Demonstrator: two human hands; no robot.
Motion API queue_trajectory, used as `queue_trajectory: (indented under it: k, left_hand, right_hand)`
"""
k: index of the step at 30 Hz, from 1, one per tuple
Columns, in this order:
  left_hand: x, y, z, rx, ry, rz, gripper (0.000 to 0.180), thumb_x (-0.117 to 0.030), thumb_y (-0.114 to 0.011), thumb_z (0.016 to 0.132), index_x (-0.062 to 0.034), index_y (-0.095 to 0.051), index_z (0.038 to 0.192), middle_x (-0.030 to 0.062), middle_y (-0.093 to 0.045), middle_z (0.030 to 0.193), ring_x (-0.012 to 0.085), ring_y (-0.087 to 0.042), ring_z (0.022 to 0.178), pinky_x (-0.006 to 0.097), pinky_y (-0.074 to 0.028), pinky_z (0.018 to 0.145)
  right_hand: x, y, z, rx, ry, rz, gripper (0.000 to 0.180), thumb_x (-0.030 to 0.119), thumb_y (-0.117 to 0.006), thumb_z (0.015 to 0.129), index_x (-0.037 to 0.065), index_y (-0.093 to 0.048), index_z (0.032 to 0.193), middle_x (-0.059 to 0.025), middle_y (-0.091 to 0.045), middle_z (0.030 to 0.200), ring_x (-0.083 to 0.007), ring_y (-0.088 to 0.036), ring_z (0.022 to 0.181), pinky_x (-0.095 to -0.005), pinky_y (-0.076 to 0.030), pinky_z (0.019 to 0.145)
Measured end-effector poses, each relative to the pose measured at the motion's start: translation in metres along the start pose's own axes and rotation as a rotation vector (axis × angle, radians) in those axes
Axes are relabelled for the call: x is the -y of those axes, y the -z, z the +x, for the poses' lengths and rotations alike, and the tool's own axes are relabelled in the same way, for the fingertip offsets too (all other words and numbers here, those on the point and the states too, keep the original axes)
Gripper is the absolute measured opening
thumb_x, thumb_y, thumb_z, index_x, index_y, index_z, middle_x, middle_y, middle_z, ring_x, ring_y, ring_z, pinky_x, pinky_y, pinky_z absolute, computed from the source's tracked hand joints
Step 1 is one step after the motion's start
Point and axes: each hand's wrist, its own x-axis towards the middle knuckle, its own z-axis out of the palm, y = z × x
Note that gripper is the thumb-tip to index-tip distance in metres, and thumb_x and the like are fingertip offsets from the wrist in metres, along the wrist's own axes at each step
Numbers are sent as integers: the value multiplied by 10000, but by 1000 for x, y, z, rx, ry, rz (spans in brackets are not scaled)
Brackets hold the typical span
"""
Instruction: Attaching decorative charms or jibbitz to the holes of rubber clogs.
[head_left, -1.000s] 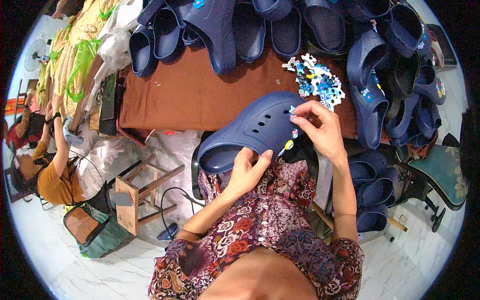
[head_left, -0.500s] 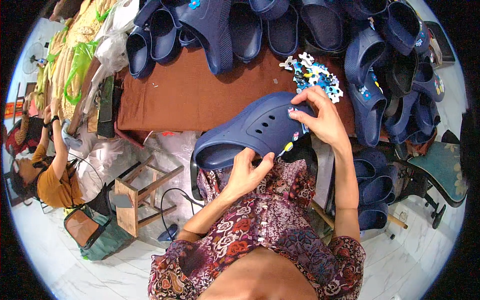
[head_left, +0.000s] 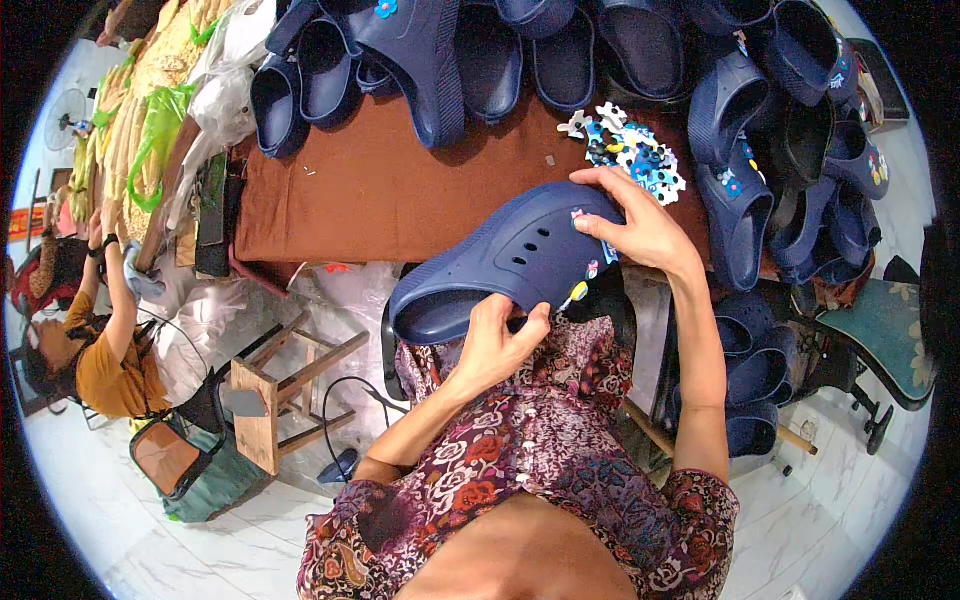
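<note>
A navy blue clog (head_left: 475, 265) lies on its side over the table's front edge, its foot opening toward me on the left. My left hand (head_left: 500, 350) is closed on the near rim, with some fingers hidden inside the shoe. My right hand (head_left: 645, 230) grips the toe end, its thumb by a small pinkish charm (head_left: 579, 216) and its fingers over the far edge. Further along the near side sit a small figure charm (head_left: 592, 269) and a yellow one (head_left: 579, 291). Just beyond my right hand is a loose heap of white, blue and black charms (head_left: 640, 160).
Several navy clogs (head_left: 490, 70) line the back of the brown-covered table (head_left: 400, 190), and more (head_left: 735, 215) pile up at the right. A wooden stool (head_left: 255, 420) stands left of me. Further left, another person (head_left: 115, 365) in a mustard top works with raised hands.
My right hand's fingers have straightened and shifted slightly left over the toe's far edge. The clog has barely moved, and my left hand keeps its hold.
</note>
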Motion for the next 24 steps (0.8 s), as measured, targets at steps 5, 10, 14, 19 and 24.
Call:
queue_trajectory:
  k: [5,10,14,19,24]
  left_hand:
    - [-3,1,0,23,71,-172,305,-118,-625,918,83,-605,1146,80,-696,1002,134,-608,842,294,-497,765]
    - [2,3,5,-8,144,-304,377,-116,-600,963,90,-526,1270,78,-630,1202,134,-572,1058,297,-452,944]
    - [1,4,5,52,218,-355,409,-131,-599,982,94,-498,1308,91,-619,1235,140,-564,1119,303,-438,991]
    - [3,-1,0,12,217,-358,408,-131,-596,983,93,-495,1309,93,-618,1237,142,-564,1112,298,-433,988]
    - [2,-6,-3,0,220,-372,401,-134,-587,988,93,-499,1307,89,-618,1225,138,-560,1110,297,-435,974]
  right_hand:
    - [5,-12,-6,-114,69,-183,505,210,-726,864,21,-564,1304,-142,-584,1216,-273,-553,1195,-359,-406,1049]
    - [-9,-21,-6,-168,53,-40,489,277,-727,864,40,-599,1273,-150,-593,1216,-310,-580,1163,-393,-441,1008]
    - [-3,-23,-17,-243,75,-90,451,227,-730,843,32,-632,1237,-150,-610,1240,-317,-579,1204,-396,-443,1035]
    - [13,-29,-24,-358,15,-164,366,146,-702,816,64,-675,1172,-155,-646,1215,-332,-641,1114,-395,-495,984]
    - [4,-45,-23,-474,24,-196,328,119,-695,811,74,-688,1136,-147,-661,1188,-323,-662,1073,-388,-522,937]
